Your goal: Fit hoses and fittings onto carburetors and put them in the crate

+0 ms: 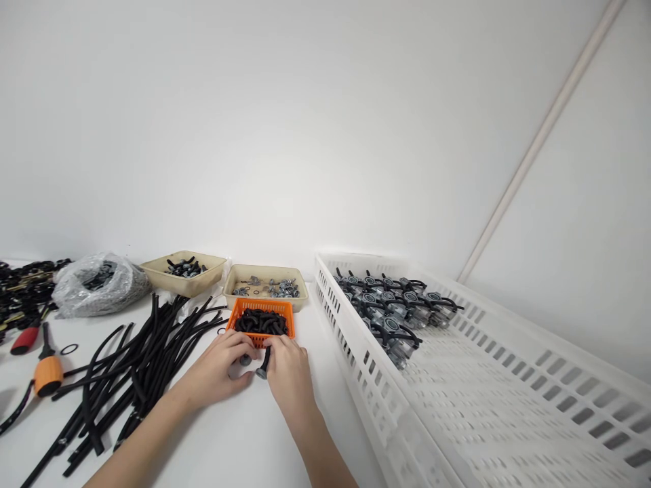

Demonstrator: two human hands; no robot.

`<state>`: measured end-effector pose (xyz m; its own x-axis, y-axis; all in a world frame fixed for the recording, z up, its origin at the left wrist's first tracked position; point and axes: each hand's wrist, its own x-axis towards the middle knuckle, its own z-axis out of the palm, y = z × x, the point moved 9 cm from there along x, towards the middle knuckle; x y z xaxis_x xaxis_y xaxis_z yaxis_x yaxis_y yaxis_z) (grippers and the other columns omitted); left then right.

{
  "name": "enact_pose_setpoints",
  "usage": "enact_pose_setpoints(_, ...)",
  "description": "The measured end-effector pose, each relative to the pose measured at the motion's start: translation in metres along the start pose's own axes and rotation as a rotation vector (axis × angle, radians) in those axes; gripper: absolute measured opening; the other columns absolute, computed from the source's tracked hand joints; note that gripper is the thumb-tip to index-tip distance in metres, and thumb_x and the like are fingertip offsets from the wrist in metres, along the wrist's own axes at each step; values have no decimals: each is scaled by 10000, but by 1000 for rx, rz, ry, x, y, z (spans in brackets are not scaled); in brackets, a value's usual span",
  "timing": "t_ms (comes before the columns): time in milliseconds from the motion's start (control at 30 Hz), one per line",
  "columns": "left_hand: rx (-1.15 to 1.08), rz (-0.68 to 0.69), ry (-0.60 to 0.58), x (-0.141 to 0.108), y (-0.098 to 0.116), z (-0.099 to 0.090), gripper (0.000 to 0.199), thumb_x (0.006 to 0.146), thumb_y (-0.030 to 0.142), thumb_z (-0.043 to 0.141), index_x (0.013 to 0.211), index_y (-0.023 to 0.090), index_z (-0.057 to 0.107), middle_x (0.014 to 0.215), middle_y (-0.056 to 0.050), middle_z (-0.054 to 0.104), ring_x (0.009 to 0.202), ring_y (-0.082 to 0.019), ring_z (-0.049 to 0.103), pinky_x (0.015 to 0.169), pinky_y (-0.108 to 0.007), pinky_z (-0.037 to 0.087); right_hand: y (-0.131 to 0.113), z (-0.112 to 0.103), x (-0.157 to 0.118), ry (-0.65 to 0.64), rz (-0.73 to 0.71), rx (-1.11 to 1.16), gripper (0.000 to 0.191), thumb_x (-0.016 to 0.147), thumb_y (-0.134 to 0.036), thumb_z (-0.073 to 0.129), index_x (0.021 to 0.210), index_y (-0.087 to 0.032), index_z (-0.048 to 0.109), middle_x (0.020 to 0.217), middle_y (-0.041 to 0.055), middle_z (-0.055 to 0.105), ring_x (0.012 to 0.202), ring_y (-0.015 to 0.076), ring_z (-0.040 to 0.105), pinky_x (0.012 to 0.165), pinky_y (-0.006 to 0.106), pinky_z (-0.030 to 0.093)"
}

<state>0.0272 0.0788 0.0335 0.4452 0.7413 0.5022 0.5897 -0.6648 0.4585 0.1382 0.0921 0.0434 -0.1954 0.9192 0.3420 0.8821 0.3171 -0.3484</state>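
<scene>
My left hand (221,366) and my right hand (287,366) meet low in the middle of the white table, just in front of an orange plastic basket (260,324) full of curved black rubber pieces. Between my fingers is a small black rubber fitting (263,366) with a short stem. My right hand pinches the stem. My left fingertips rest on a round dark end (245,360) that appears to belong to the same piece, though my fingers partly hide it.
A large white slotted crate (376,379) on the right holds several grey metal carburetors (391,305). Loose black hoses (137,366) cover the left. Beige trays of metal fittings (265,286) and dark parts (184,271), a plastic bag (96,288), and hand tools (48,373) stand beyond.
</scene>
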Motion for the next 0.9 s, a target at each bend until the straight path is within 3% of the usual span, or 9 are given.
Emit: enact_pose_setpoints(900, 21, -10, -24, 1, -2, 2, 221, 662, 120, 677, 835, 233, 597, 987, -19, 642, 943, -227, 579, 859, -362, 443, 8, 6, -2, -91, 84, -139, 363, 784, 45, 449, 956, -172, 684, 978, 90, 717, 947, 239, 644, 738, 321, 366)
